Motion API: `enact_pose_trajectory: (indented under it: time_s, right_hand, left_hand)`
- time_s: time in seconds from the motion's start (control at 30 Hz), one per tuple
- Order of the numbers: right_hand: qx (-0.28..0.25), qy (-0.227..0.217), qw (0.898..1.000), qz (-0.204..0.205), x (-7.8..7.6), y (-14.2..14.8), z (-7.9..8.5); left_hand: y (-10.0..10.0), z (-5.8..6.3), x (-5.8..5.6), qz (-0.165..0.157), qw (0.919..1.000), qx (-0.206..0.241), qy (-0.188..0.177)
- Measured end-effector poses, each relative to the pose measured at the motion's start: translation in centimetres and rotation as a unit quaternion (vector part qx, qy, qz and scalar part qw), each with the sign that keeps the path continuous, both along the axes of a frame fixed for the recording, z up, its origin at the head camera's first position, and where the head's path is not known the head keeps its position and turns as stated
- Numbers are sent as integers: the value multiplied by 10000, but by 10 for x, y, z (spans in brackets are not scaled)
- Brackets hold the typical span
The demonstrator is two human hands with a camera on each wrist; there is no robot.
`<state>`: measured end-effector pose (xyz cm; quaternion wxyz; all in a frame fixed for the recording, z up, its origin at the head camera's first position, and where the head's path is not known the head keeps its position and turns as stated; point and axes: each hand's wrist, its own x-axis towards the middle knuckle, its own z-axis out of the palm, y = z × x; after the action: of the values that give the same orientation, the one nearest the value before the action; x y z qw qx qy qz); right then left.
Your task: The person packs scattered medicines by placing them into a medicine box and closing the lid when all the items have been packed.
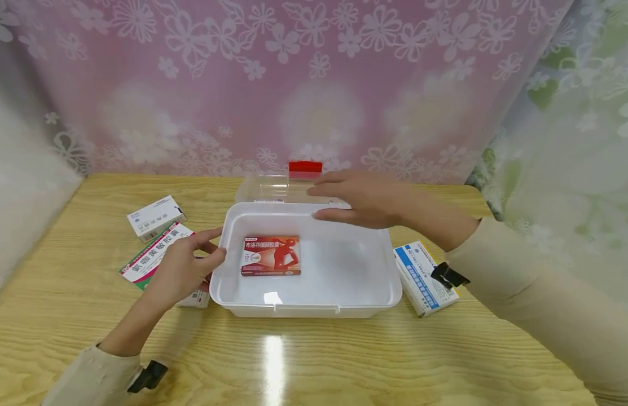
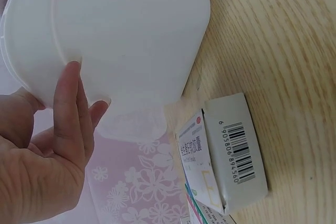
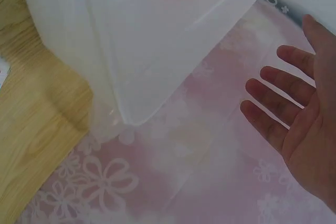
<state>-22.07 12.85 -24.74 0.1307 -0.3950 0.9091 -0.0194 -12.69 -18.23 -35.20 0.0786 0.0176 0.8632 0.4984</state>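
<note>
A white plastic storage box (image 1: 344, 270) stands uncovered on the table, its clear lid (image 1: 265, 188) with a red handle (image 1: 305, 167) lying folded back behind it. Inside, toward the left, lies a red-and-orange medicine box (image 1: 271, 255). My left hand (image 1: 184, 265) pinches the storage box's left rim, thumb at the edge and fingertips against the outer wall, as the left wrist view also shows. Over the back right rim hovers my right hand (image 1: 367, 197), fingers spread and straight, holding nothing. In the right wrist view that hand (image 3: 299, 108) is apart from the box wall.
Left of the storage box are a small white medicine box (image 1: 156, 218), a green-and-white one (image 1: 150, 256) and a barcoded carton (image 2: 236, 150), partly behind my left hand. A blue-and-white medicine box (image 1: 422, 276) lies to the right. A pink flowered curtain (image 1: 242, 84) hangs behind the table.
</note>
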Motion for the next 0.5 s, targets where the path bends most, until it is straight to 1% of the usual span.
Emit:
enact_pose_trajectory:
  time_s: [0.1,0.2,0.3,0.4,0.5]
  right_hand:
    - [-15,38,9993,-373,1,28,6]
    - [2,186,9976,-673,2,61,3]
    - [-65,407,9957,-836,5,93,-6]
    - [-156,667,9935,-914,11,121,-19]
    - [-201,593,9913,-1161,20,143,-30]
  left_hand:
    - [2,0,0,-4,10000,-39,65]
    - [2,1,0,21,9999,-73,80]
    - [1,2,1,41,9999,-76,66]
    - [1,2,2,16,9999,-81,84]
    - [2,2,3,-14,9999,-106,109]
